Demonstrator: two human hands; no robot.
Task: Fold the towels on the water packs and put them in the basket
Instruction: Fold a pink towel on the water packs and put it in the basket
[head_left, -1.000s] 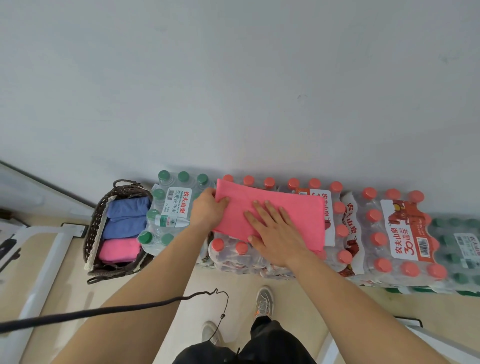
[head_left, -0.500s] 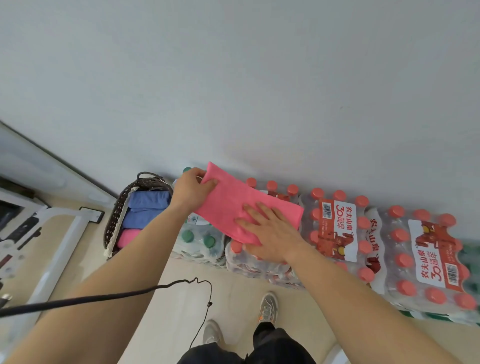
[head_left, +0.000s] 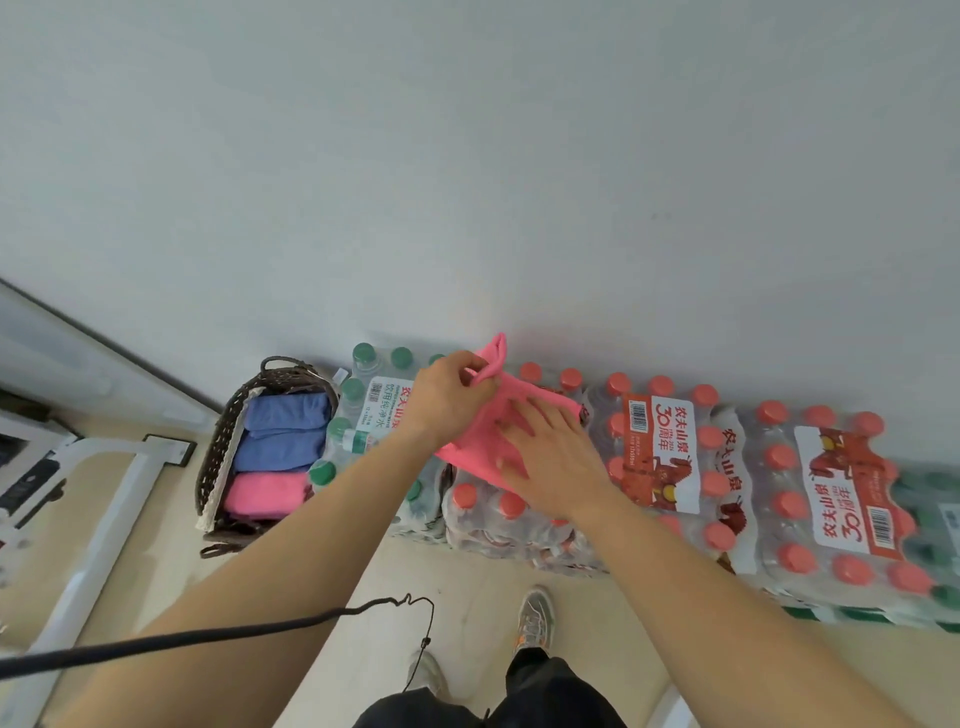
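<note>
My left grip is closed on the left end of the pink towel. Thumb and fingers pinch the doubled edge, and this end is lifted off the water packs so that it stands up toward the wall. My right grip is wide, with the fingers straight and a little spread, and it presses flat on the middle of the same towel. I judge that it serves as a weight and as a ruler — the cloth should not slide on the smooth plastic wrap, and the fold line should come where my fingers lie. The towel rests on the packs with red caps, near the pack with green caps, and the layers at the lifted edge tell me it is folded at least once already. The basket stands on the floor at the left, just beside the green-capped pack, so the way to it is short. It holds two blue towels and one folded pink one in a row — how much room is left I cannot tell. The next move, I think, is to lay the lifted end over my right fingers and draw them out without opening the layers.
</note>
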